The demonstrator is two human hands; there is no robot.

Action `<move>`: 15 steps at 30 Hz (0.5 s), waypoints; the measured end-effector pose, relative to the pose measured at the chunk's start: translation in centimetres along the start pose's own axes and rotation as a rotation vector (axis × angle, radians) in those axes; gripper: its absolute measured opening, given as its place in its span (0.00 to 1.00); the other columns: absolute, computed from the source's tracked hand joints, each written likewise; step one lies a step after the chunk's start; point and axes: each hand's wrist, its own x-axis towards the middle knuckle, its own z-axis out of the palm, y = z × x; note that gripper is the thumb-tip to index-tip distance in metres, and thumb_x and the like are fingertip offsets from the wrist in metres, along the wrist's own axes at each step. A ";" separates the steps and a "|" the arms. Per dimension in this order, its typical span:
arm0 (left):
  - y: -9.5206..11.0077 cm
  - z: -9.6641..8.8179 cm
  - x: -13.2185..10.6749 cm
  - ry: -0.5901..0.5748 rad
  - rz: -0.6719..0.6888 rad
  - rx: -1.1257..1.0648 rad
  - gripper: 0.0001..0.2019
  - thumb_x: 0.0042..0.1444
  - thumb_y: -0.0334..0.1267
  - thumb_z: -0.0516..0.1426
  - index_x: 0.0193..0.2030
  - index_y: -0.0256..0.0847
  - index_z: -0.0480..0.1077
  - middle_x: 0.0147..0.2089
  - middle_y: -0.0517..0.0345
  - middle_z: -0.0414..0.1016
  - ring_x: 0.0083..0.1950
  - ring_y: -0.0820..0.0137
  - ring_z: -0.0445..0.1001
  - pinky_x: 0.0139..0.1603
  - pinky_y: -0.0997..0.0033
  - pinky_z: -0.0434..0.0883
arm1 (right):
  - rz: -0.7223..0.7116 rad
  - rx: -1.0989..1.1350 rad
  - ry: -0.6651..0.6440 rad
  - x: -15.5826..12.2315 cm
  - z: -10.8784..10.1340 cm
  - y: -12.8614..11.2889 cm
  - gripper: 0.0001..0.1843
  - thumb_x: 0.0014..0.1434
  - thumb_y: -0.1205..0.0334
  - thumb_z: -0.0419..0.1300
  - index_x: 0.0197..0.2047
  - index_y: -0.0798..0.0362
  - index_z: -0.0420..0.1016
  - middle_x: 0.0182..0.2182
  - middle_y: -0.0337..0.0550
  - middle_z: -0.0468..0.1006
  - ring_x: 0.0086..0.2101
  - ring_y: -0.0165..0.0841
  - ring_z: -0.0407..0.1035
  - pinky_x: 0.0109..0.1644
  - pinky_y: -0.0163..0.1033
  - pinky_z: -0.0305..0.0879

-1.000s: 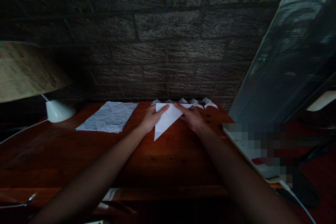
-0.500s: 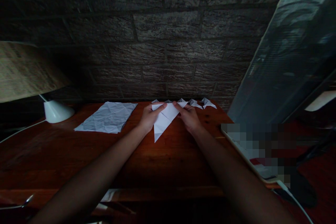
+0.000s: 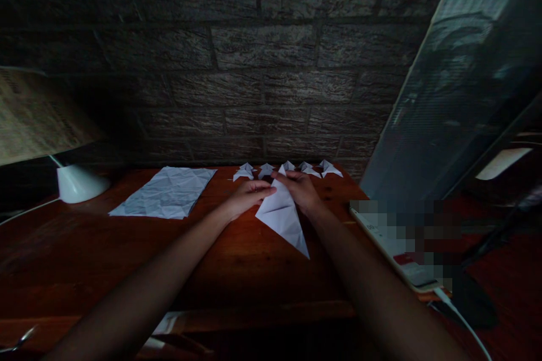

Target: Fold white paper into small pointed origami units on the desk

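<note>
A folded sheet of white paper [image 3: 283, 211] hangs between my hands above the wooden table, one long point angled down to the right and another pointing up. My left hand [image 3: 250, 196] pinches its left edge between thumb and fingers. On the upper right edge my right hand [image 3: 300, 185] grips it, thumb on top and fingers partly hidden behind. Beyond my hands, along the table's back edge, stands a row of several small folded paper pieces, among them one at the left end [image 3: 244, 171] and one at the right end [image 3: 330, 168].
Creased paper sheets [image 3: 164, 193] lie stacked on the left of the wooden table [image 3: 105, 271]. A lamp with a white base [image 3: 80, 183] stands further left. At the right edge rests a flat white device [image 3: 381, 240] with a cable [image 3: 461, 316]. A stone wall [image 3: 262, 90] rises behind.
The folded paper has turned in my hands: its long point has swung from lower left to lower right. My view has shifted slightly, showing more of the row of paper pieces.
</note>
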 end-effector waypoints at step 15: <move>0.6 0.4 -0.2 -0.017 0.142 0.111 0.12 0.42 0.46 0.69 0.23 0.40 0.76 0.23 0.61 0.72 0.25 0.72 0.66 0.28 0.72 0.62 | -0.141 -0.006 -0.039 0.0 0.0 -0.5 0.15 0.46 0.49 0.70 0.33 0.50 0.81 0.30 0.36 0.79 0.30 0.29 0.67 0.34 0.34 0.62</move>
